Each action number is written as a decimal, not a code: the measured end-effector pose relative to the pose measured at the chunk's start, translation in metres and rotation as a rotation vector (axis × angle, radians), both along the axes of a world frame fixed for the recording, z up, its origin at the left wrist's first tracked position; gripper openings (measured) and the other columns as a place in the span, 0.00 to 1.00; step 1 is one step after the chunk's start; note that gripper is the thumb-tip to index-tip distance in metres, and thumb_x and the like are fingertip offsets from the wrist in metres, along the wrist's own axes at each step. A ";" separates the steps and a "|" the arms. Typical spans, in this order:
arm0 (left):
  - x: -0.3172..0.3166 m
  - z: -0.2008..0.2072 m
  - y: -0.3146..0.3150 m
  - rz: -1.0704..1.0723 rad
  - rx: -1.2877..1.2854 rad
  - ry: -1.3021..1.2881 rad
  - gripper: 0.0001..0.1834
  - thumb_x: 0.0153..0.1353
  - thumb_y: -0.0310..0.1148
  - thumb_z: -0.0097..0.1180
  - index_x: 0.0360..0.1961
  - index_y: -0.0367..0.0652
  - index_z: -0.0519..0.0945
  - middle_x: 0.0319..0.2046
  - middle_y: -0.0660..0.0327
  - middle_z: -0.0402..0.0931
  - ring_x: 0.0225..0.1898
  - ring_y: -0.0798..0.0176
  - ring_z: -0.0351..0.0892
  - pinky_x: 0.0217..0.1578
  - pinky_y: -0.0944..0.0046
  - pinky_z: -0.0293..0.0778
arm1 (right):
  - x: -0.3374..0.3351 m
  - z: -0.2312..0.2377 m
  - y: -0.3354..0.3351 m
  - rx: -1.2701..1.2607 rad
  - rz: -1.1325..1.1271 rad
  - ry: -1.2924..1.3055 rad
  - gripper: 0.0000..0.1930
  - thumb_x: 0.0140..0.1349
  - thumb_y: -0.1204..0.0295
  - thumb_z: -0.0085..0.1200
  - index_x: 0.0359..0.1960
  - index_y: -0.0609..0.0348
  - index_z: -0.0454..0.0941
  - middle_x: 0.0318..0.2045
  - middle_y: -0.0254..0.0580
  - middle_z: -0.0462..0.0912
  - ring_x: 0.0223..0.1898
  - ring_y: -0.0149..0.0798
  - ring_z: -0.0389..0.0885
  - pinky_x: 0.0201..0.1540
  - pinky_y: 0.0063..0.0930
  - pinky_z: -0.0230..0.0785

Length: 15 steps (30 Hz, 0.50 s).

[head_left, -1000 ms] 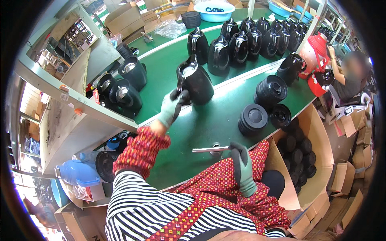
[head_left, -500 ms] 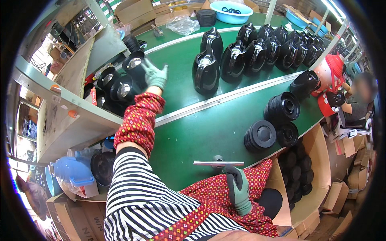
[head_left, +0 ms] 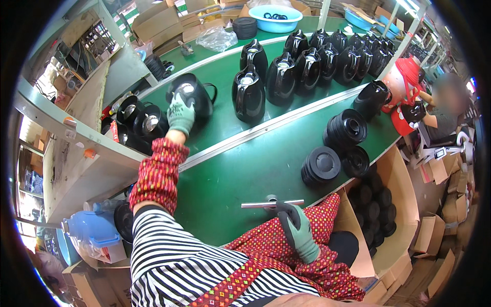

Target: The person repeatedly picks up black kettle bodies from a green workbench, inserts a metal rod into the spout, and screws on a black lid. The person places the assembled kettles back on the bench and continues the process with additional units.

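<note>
My left hand [head_left: 181,116], in a green work glove, grips the near side of a black jug [head_left: 200,102] that has no lid and a shiny silvery inside. The jug's handle points to the right. Two more lidless black jugs, one of them a jug [head_left: 151,121] with a bright inside, stand to its left beside the shelf. Low in front of me, my right hand [head_left: 300,234] is gloved too, its fingers curled at the right part of a metal T-shaped bar [head_left: 255,205]; its palm side is partly hidden.
Lidded black jugs [head_left: 248,97] stand in rows on the green table [head_left: 230,169]. Round black lids [head_left: 324,163] are stacked at the right, above a cardboard box [head_left: 401,204] of black round parts. Behind sits a blue basin [head_left: 276,20]. A person works at far right.
My left hand has closed on the jug and brought it rightward, away from the other lidless jugs. The right hand stays at the metal bar. The whole view has shifted slightly.
</note>
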<state>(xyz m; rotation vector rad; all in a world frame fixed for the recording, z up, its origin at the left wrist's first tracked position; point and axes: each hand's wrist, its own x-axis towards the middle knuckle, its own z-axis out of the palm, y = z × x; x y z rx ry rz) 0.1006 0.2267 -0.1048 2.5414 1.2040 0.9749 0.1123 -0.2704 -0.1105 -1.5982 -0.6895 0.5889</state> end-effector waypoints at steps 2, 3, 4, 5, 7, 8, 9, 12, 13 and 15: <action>-0.027 0.003 -0.037 -0.131 0.047 -0.058 0.26 0.64 0.39 0.67 0.60 0.40 0.78 0.56 0.42 0.81 0.55 0.38 0.82 0.55 0.45 0.78 | 0.006 -0.007 0.008 0.048 0.039 0.016 0.17 0.76 0.72 0.56 0.62 0.67 0.78 0.54 0.51 0.84 0.54 0.40 0.84 0.59 0.32 0.75; -0.038 0.025 -0.073 -0.247 0.041 -0.038 0.17 0.62 0.33 0.68 0.51 0.40 0.80 0.49 0.44 0.84 0.50 0.37 0.84 0.50 0.46 0.79 | 0.013 0.004 0.011 -0.007 0.049 -0.193 0.24 0.72 0.71 0.62 0.66 0.67 0.73 0.58 0.54 0.82 0.51 0.39 0.86 0.55 0.33 0.78; -0.050 0.039 -0.101 -0.356 0.021 -0.062 0.15 0.62 0.32 0.67 0.48 0.40 0.80 0.48 0.44 0.84 0.48 0.38 0.84 0.48 0.48 0.79 | 0.017 0.006 0.018 -0.007 0.020 -0.183 0.28 0.71 0.69 0.63 0.69 0.65 0.71 0.60 0.55 0.80 0.50 0.39 0.87 0.53 0.33 0.79; -0.064 0.049 -0.123 -0.389 0.009 0.007 0.15 0.60 0.28 0.67 0.49 0.40 0.80 0.51 0.44 0.84 0.47 0.39 0.85 0.47 0.50 0.81 | 0.020 0.008 0.025 -0.005 -0.007 -0.170 0.33 0.70 0.66 0.65 0.73 0.64 0.68 0.63 0.56 0.79 0.48 0.39 0.87 0.52 0.32 0.80; -0.085 0.066 -0.163 -0.549 0.041 -0.022 0.17 0.58 0.24 0.67 0.49 0.40 0.81 0.54 0.45 0.83 0.47 0.40 0.86 0.46 0.51 0.82 | 0.022 0.041 0.042 0.007 -0.008 0.165 0.42 0.68 0.60 0.68 0.79 0.59 0.60 0.68 0.59 0.74 0.45 0.40 0.88 0.48 0.33 0.80; -0.093 0.076 -0.185 -0.588 0.000 0.024 0.18 0.57 0.22 0.67 0.49 0.40 0.81 0.55 0.45 0.82 0.47 0.40 0.87 0.45 0.52 0.83 | 0.027 0.039 0.048 0.059 -0.004 0.036 0.45 0.68 0.57 0.68 0.81 0.55 0.56 0.72 0.62 0.71 0.41 0.41 0.90 0.45 0.32 0.81; -0.101 0.085 -0.204 -0.622 -0.036 0.073 0.19 0.56 0.21 0.67 0.49 0.40 0.81 0.57 0.45 0.82 0.48 0.40 0.87 0.45 0.52 0.83 | 0.030 0.050 0.054 0.007 -0.014 0.016 0.46 0.67 0.56 0.67 0.81 0.55 0.56 0.72 0.64 0.69 0.50 0.44 0.87 0.51 0.36 0.79; -0.112 0.100 -0.247 -0.800 0.021 0.181 0.21 0.52 0.24 0.71 0.49 0.42 0.81 0.60 0.45 0.80 0.40 0.42 0.89 0.38 0.52 0.84 | 0.040 0.059 0.058 -0.116 0.014 -0.212 0.42 0.68 0.54 0.67 0.78 0.56 0.60 0.70 0.65 0.70 0.61 0.46 0.81 0.56 0.42 0.79; -0.117 0.110 -0.264 -0.829 0.001 0.246 0.21 0.52 0.25 0.72 0.49 0.44 0.82 0.61 0.46 0.80 0.37 0.44 0.89 0.36 0.53 0.84 | 0.044 0.063 0.055 -0.129 0.064 -0.283 0.39 0.68 0.53 0.66 0.75 0.56 0.64 0.67 0.61 0.73 0.56 0.42 0.83 0.51 0.39 0.82; -0.122 0.116 -0.284 -0.953 0.071 0.315 0.21 0.53 0.29 0.73 0.49 0.47 0.83 0.63 0.49 0.80 0.33 0.50 0.90 0.31 0.56 0.84 | 0.043 0.092 0.052 -0.202 0.168 0.529 0.36 0.69 0.50 0.65 0.70 0.58 0.70 0.59 0.52 0.81 0.50 0.36 0.85 0.47 0.34 0.84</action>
